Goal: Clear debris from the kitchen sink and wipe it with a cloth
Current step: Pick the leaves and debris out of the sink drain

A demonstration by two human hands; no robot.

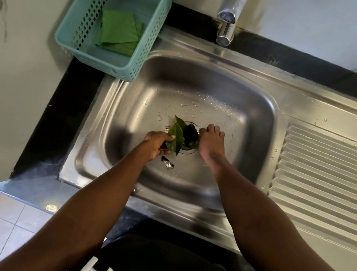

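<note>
We hold green leaves [176, 136] in our left hand [156, 142], the fingers curled around their stems; a bit of silver foil seems to be in the same grip. Our right hand [211, 142] reaches down at the drain [190, 152], fingers bent toward a dark leaf [190, 135] that lies in it; we cannot tell if the fingers already pinch it. A crumpled foil wrapper [167, 162] lies on the sink floor just below the left hand. The steel sink [237, 102] has water drops on its far side. A chrome tap [228, 23] stands behind the basin. At the back left corner a teal plastic basket [141, 41] holds green cloths [119, 32]. A ribbed draining board [331, 175] is to the right.
</note>
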